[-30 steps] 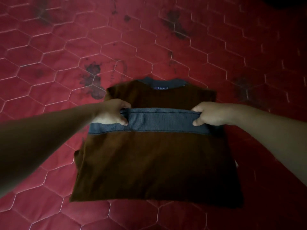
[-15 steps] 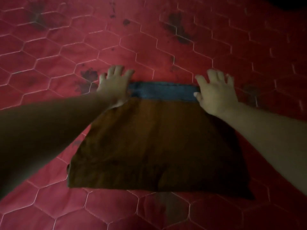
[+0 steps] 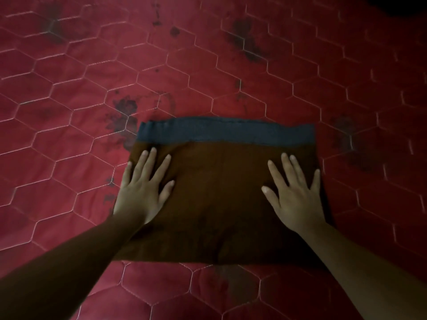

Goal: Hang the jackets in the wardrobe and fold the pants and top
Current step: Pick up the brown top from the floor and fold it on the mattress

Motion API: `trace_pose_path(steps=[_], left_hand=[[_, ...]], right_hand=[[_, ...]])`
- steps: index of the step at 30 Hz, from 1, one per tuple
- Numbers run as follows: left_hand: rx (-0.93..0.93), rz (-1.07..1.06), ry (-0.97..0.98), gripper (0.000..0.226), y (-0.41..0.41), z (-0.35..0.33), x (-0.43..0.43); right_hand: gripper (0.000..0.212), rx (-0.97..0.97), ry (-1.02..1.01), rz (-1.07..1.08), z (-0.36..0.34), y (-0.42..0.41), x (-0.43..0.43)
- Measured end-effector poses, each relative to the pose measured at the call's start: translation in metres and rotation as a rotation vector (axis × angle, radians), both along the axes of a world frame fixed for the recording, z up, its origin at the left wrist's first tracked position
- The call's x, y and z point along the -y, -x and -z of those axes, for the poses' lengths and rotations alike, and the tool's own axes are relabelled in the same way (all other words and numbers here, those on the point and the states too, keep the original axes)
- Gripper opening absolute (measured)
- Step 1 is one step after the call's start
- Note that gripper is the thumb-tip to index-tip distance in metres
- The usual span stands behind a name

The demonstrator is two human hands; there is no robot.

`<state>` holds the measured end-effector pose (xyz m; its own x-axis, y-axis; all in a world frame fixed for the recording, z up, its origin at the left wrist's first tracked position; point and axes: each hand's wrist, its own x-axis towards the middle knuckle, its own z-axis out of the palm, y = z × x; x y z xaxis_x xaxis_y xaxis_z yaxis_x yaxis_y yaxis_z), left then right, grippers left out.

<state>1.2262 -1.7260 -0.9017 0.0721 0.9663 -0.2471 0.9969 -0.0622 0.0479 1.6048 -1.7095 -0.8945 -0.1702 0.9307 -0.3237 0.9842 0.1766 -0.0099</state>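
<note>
A brown top (image 3: pixel 219 199) with a blue-grey ribbed hem band lies folded in half into a flat rectangle, the band along its far edge. My left hand (image 3: pixel 144 190) lies flat on the left part of the top, fingers spread and straight. On the right part, my right hand (image 3: pixel 293 192) presses down the same way, palm down with fingers splayed. Neither hand grips the cloth. The collar and the lower layers of the top are hidden under the fold.
The top lies on a red quilted bedspread (image 3: pixel 69 135) with a hexagon stitch pattern and dark flower prints. A dark shape (image 3: pixel 402 5) sits at the far right corner. No jackets, pants or wardrobe are in view.
One second ago both hands gripped the hem band and carried it toward the collar. They let it down at the far edge, then drew back toward me over the brown cloth.
</note>
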Motion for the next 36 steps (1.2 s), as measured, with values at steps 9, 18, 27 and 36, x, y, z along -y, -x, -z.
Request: trace_pose_path(steps=[9, 18, 27, 36], left_hand=[[0.139, -0.343, 0.127, 0.074, 0.021, -0.019, 0.063], [0.345, -0.491, 0.181, 0.068, 0.021, -0.037, 0.072], [-0.062, -0.364, 0.090, 0.076, 0.015, -0.034, 0.139], [-0.067, 0.223, 0.054, 0.064, -0.036, 0.000, 0.155]], right_hand=[[0.074, -0.022, -0.031, 0.191, -0.012, -0.027, 0.055], [0.083, -0.077, 0.054, 0.359, -0.039, -0.036, 0.081], [0.076, 0.132, -0.056, 0.206, -0.030, -0.037, 0.153], [0.074, -0.029, -0.023, -0.222, -0.006, 0.027, 0.149]])
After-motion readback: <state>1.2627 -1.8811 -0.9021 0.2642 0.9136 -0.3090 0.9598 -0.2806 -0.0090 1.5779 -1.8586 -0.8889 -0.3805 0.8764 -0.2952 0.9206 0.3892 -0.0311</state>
